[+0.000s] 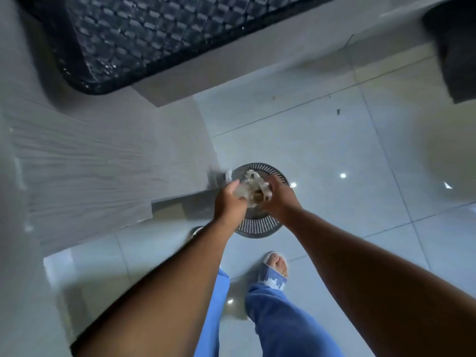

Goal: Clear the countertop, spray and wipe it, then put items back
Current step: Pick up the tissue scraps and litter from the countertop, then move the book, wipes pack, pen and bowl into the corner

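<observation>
Both of my hands reach down over a round grey slotted waste bin (257, 226) standing on the tiled floor. My left hand (229, 202) and my right hand (277, 198) are closed together on a crumpled whitish wad of paper and scraps (253, 186), held just above the bin's opening. The wad is blurred, so its exact contents are unclear. The pale grey countertop (85, 161) lies to the left of the bin, its edge close to my left hand.
A black textured mat or tray (144, 39) sits at the top, on the counter. A dark block (453, 52) stands at the upper right. Glossy pale floor tiles (347, 163) spread to the right. My blue trouser legs and a sandalled foot (275, 269) are below.
</observation>
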`<control>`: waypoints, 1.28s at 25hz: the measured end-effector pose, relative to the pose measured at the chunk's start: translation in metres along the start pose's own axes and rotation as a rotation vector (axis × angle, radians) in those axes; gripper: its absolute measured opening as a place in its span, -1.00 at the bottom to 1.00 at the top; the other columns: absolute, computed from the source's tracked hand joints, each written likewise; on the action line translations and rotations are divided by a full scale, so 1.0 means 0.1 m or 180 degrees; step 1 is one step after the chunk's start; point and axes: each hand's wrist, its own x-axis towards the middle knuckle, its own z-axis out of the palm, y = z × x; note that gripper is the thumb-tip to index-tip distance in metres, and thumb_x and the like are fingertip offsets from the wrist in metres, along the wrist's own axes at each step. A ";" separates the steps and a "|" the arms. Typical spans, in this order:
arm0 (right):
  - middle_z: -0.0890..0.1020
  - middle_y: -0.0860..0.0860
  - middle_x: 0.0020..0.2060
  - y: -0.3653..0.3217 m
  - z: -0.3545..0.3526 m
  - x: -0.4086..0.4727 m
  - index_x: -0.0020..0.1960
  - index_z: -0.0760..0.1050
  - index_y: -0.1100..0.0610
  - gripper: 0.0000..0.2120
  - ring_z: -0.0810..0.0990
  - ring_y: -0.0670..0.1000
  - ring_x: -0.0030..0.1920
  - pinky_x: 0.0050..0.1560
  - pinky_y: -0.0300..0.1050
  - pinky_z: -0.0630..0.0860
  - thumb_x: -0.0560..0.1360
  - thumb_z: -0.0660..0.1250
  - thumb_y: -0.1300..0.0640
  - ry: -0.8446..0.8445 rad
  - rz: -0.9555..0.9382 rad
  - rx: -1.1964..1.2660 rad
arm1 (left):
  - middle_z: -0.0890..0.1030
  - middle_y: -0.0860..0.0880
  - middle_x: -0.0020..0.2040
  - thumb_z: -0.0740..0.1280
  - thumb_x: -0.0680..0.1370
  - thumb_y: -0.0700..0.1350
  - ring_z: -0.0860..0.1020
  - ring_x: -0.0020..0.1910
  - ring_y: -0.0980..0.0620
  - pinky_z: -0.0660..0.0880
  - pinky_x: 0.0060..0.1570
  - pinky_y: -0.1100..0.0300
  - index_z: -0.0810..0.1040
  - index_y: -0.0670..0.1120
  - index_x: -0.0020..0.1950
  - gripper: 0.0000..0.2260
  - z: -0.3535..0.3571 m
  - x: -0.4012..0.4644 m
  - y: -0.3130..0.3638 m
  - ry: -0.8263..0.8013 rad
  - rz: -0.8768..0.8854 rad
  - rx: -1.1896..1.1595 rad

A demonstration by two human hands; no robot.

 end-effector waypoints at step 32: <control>0.64 0.12 0.12 -3.37 -0.39 -4.28 0.21 0.55 0.14 -0.71 0.60 0.13 0.09 0.15 0.03 0.53 0.50 0.32 0.20 -0.0252 -0.2604 -0.0829 | 0.50 -0.10 0.37 0.29 0.58 -0.14 0.45 0.35 -0.07 0.41 0.32 0.00 0.35 -0.07 0.48 -0.55 -4.52 -4.24 -0.35 0.1950 0.1021 0.0447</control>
